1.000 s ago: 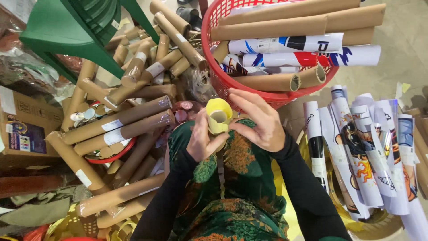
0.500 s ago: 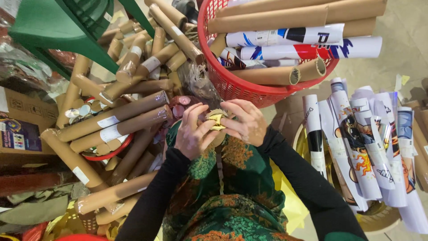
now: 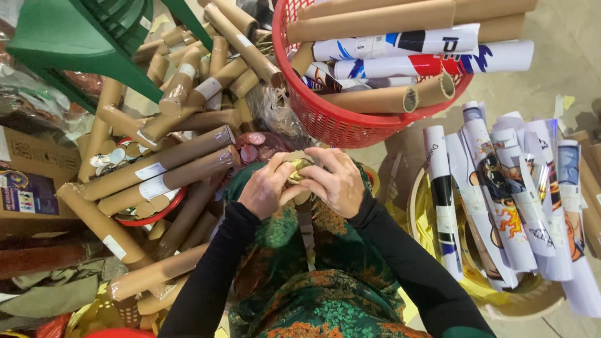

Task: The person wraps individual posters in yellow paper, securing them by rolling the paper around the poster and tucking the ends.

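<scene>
Many cardboard tubes (image 3: pixel 156 169) fill the left. At centre, left hand (image 3: pixel 266 191) and right hand (image 3: pixel 338 181) meet, fingers clamped together on a small yellow roll (image 3: pixel 298 168). Red basket (image 3: pixel 325 119) above; posters (image 3: pixel 501 194) at right.

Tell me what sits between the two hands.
A small yellowish roll, mostly hidden, pinched between the left hand and right hand in the head view.

I hold a small yellowish roll (image 3: pixel 298 169) at the frame's centre. It is mostly hidden by my fingers, above my lap.
</scene>
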